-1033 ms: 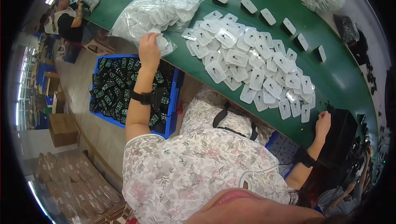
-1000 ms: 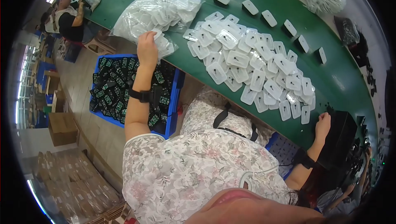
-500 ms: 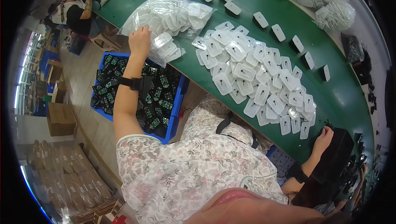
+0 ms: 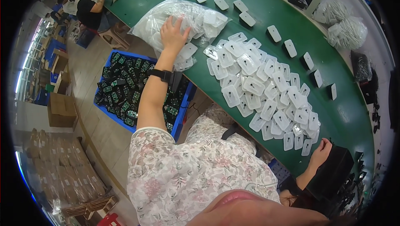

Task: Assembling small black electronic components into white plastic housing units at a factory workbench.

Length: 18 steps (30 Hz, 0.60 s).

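Observation:
My left hand (image 4: pixel 174 34) lies on a clear plastic bag (image 4: pixel 146 25) of white plastic covers, fingers spread across the film. To the bag's right spreads a heap of white rounded-rectangular covers (image 4: pixel 253 85), many with a small black piece at the middle. My right hand (image 4: pixel 320 152) rests at the table's near right edge, beside a black box (image 4: pixel 336 168). Its fingers are bent together; what they hold, if anything, is hidden.
A blue crate (image 4: pixel 125 122) of black parts with green circuit boards stands below my left arm. White-topped black units (image 4: pixel 290 48) line the green table (image 4: pixel 266 1). A person (image 4: pixel 89 7) sits at the far left. Bagged white items (image 4: pixel 348 33) lie at the back right.
My left hand has moved right, from the bag's left edge onto its top, and its fingers have spread. The view has shifted slightly. My right hand stays by the black box.

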Tool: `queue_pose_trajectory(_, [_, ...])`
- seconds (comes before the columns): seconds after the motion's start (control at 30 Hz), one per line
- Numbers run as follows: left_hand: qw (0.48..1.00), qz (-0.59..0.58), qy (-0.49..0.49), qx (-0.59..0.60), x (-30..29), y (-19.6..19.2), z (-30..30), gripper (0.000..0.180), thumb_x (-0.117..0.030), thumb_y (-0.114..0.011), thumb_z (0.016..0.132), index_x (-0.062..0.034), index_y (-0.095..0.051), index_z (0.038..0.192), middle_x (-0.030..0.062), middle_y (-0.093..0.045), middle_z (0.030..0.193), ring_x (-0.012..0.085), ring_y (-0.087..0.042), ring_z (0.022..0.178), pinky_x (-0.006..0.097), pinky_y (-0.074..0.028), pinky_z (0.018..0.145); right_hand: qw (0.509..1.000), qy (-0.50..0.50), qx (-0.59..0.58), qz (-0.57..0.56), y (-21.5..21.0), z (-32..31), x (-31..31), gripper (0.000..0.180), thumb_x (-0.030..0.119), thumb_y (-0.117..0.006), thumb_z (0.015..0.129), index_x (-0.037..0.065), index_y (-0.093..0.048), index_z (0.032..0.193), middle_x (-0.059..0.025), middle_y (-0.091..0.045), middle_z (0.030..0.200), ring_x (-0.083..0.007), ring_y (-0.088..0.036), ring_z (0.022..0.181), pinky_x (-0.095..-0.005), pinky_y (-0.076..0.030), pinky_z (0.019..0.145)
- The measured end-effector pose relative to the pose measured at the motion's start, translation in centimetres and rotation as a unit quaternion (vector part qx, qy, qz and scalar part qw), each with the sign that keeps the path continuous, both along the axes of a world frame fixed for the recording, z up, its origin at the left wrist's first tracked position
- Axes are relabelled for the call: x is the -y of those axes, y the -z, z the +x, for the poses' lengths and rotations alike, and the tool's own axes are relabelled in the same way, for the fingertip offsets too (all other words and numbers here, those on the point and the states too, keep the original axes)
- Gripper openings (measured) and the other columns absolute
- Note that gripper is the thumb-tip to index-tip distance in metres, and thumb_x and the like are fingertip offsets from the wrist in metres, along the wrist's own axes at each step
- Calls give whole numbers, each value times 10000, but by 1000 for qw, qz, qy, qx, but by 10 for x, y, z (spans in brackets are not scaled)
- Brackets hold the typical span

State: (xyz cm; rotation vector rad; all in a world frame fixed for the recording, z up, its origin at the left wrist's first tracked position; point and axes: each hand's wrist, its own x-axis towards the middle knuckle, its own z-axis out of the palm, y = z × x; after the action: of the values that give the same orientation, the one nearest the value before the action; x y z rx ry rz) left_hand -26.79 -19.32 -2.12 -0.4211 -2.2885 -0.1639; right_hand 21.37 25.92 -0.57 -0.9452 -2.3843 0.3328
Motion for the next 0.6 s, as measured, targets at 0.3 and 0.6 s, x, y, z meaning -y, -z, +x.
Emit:
queue_pose_trajectory(0.3, [998,-22,57,2,1,-7,41,584,-306,-650,756,-244,-435,1295,109,-472,1209,315,-468,1052,431,-371,888,997,27,-38,-59,1,-10,5,127,64,-519,868,-30,-539,951,-86,-547,848,-168,-534,727,-272,-431,652])
queue_pose_trajectory(0.6, [995,-69,75,-7,1,-13,58,649,-254,-703,694,-233,-448,1290,119,-447,1249,340,-424,1123,446,-325,954,984,65,-90,-141,-2,-3,12,130,113,-564,871,-9,-549,916,-43,-565,789,-114,-536,696,-232,-437,642])
